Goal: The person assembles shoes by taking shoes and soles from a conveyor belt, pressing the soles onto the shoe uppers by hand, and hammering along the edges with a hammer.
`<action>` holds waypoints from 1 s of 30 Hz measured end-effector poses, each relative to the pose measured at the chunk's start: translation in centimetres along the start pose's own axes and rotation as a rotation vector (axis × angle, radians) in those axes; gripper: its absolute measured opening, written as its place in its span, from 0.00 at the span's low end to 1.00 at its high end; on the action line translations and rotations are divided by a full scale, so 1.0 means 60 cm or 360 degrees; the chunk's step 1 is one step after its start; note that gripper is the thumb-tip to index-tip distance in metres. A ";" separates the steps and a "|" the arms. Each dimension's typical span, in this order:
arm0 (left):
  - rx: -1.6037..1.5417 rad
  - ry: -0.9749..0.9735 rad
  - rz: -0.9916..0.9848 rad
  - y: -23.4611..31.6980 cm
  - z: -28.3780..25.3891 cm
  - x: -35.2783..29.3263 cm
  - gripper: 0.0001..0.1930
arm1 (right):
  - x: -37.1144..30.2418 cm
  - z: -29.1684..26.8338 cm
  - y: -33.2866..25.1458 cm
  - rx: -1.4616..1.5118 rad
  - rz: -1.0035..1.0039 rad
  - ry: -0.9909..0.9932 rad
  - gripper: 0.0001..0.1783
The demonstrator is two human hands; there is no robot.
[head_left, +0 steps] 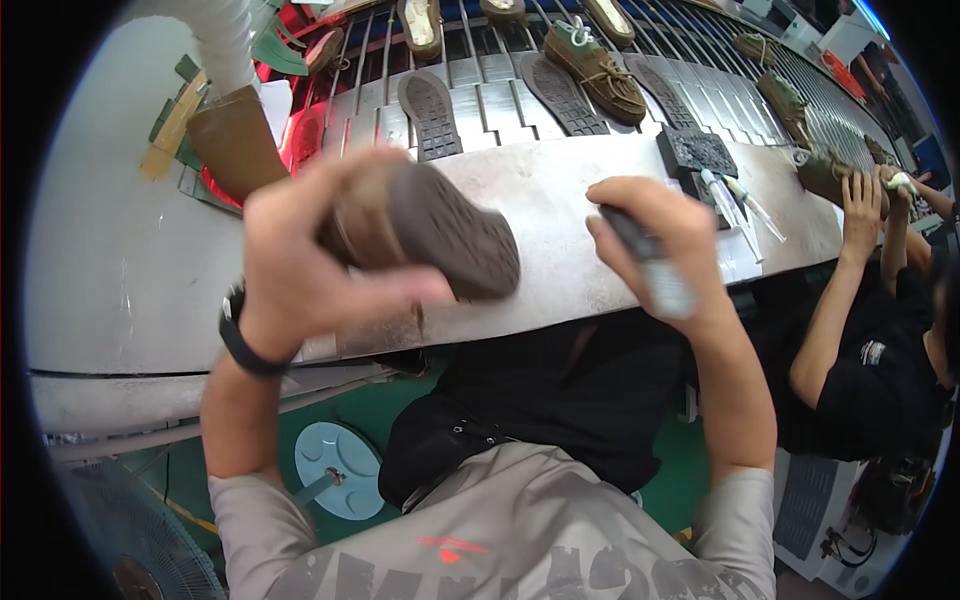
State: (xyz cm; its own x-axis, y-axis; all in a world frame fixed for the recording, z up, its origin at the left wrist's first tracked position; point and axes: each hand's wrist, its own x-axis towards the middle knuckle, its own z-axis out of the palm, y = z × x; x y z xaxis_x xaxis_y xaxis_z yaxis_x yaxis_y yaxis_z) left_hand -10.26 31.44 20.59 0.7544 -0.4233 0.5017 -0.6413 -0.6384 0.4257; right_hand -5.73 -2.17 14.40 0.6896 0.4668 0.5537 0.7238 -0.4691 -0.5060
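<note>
My left hand (290,255) is wrapped round a brown shoe (455,235), lifted over the pale worktable. Its dark brown treaded sole is turned toward the right, and my hand hides much of the upper. To the right, above the tabletop, my right hand (685,245) is closed round a short tool (632,235) with a dark part and a pale, see-through-looking end. Motion blur and the fingers hide its exact kind. The shoe and the tool are apart. Past my right hand lie a black spongy block (697,152) and slim white syringe-like tubes (735,205).
Along the far side runs a slatted metal conveyor (490,125) with several shoes and loose soles (430,112). At the left, a brown panel (237,145) stands before red light, under a white hose (225,40). A co-worker's hand (860,215) touches a shoe at the right.
</note>
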 end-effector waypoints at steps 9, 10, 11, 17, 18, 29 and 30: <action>0.1307 -0.0192 0.0196 -0.260 0.036 0.100 0.33 | -0.098 0.094 0.097 -0.0622 0.0258 -0.0039 0.29; 0.1111 -0.0310 -0.0048 -0.311 0.054 0.083 0.28 | -0.085 0.083 0.086 -0.0525 0.0263 -0.0061 0.27; 0.0921 -0.0442 -0.0296 -0.369 0.066 0.053 0.24 | -0.067 0.078 0.074 -0.0407 0.0266 -0.0085 0.25; 0.0808 -0.0227 -0.0571 -0.416 0.149 -0.016 0.19 | 0.140 -0.059 0.145 -0.0519 0.0631 -0.0095 0.19; 0.0692 -0.0118 -0.0571 -0.395 0.159 -0.013 0.19 | 0.168 -0.077 0.221 -0.0707 0.0622 -0.0200 0.22; -0.0819 -0.0192 -0.0759 -0.182 0.225 -0.024 0.10 | 0.232 -0.100 0.673 -0.1345 0.1349 -0.0940 0.46; -0.0832 -0.0143 -0.0796 -0.188 0.227 -0.027 0.10 | 0.260 -0.101 0.663 -0.1222 0.1454 -0.0855 0.41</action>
State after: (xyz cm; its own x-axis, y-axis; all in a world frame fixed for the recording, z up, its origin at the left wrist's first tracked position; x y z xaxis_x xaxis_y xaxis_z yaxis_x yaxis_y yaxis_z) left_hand -2.33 30.56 4.76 0.9690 -0.2265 0.0989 -0.1830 -0.3883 0.9032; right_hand 33.68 -18.11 6.90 0.9739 -0.0904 -0.2082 -0.0824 -0.9955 0.0464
